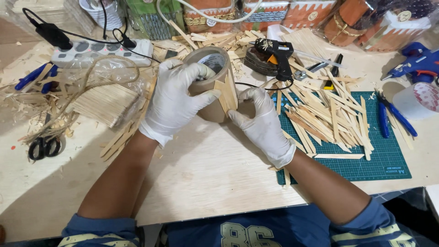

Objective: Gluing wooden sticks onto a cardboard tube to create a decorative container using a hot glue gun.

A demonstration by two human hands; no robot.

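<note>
A brown cardboard cylinder [215, 59], open at the top, stands tilted at the middle of the wooden table. Flat wooden sticks [227, 93] are stuck upright on its side. My left hand [176, 98], in a white glove, wraps around the cylinder's left side with the thumb over its rim. My right hand [260, 119], also gloved, presses its fingers against the sticks on the cylinder's lower right side.
A black glue gun [274, 52] lies behind the cylinder. Loose wooden sticks [324, 114] cover a green cutting mat [384, 160] at right, with blue pliers [395, 116] and a tape roll [418, 100]. A power strip [98, 52], twine, bagged sticks [105, 103] and scissors [43, 147] lie left.
</note>
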